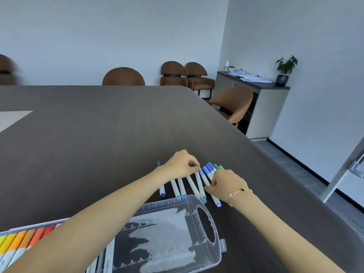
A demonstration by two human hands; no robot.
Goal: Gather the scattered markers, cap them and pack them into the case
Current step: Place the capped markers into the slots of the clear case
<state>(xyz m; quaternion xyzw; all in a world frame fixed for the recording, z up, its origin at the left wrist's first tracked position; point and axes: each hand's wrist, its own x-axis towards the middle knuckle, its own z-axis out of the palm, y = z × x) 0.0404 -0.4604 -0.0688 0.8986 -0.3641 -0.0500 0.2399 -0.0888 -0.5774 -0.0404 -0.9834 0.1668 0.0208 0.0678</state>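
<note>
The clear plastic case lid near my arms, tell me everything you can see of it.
The clear plastic case lid lies flat and open on the dark wooden table, hinged to the tray of orange and yellow markers at its left. It is see-through, with rounded corners, a cut-out carry handle and a latch tab on its right edge. The left forearm crosses above it; loose marker ends touch its far rim.

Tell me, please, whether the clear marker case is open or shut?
Open: the clear marker case has its lid lying flat beside the tray of markers.
</note>
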